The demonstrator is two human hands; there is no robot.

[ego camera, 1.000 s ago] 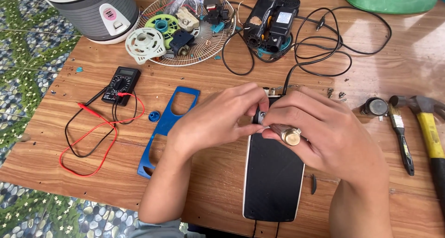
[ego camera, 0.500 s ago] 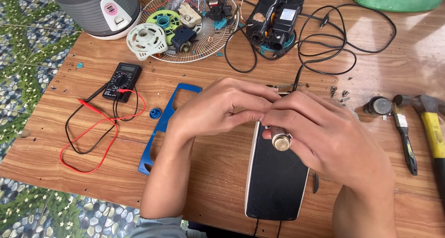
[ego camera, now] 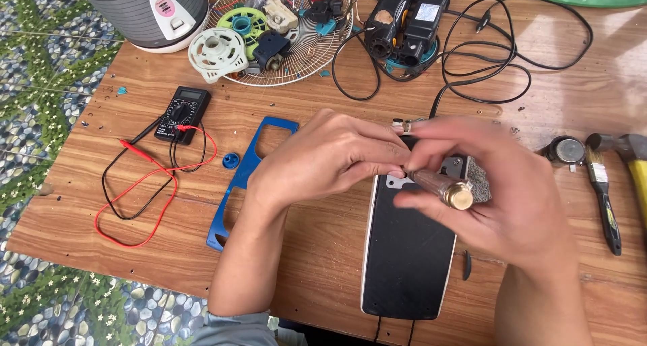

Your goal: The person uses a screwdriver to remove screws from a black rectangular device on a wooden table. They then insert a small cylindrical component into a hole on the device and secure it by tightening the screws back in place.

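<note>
Compared with a second ago, both hands sit a bit higher over the black case lying flat on the counter. Right hand now shows more of the brass-capped tool it grips; left hand is pinched at its tip.
</note>
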